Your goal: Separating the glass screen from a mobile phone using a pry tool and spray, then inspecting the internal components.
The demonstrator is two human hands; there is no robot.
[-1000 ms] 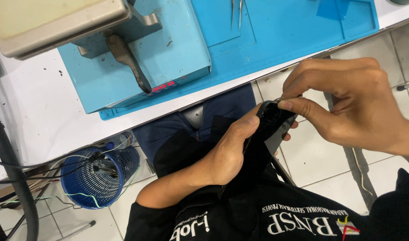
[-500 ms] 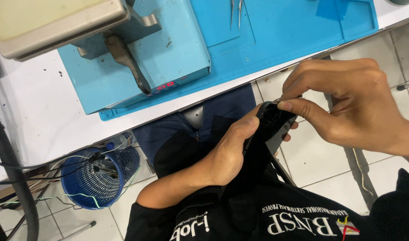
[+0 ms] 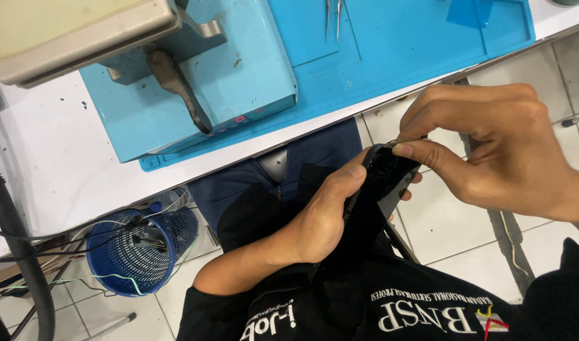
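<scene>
Black, flat, glossy handheld device (image 3: 385, 180) held over the lap, below the near table edge. Left hand (image 3: 324, 218) grips its body; right hand (image 3: 491, 148) pinches its top edge. Device looks intact; any opening appears barely begun. White table (image 3: 62, 170) carries blue rubber mat (image 3: 397, 44); blue mesh basket (image 3: 138, 252) on pale tiled floor (image 3: 453, 227).

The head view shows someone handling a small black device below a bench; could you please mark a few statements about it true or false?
1. Both hands, left hand and right hand, grip the small black device. True.
2. The device lies on the blue mat. False: it is held below the bench edge, over the lap.
3. Tweezers rest on the mat. True.
4. The blue mesh basket stands on the bench. False: it stands on the floor.
</scene>
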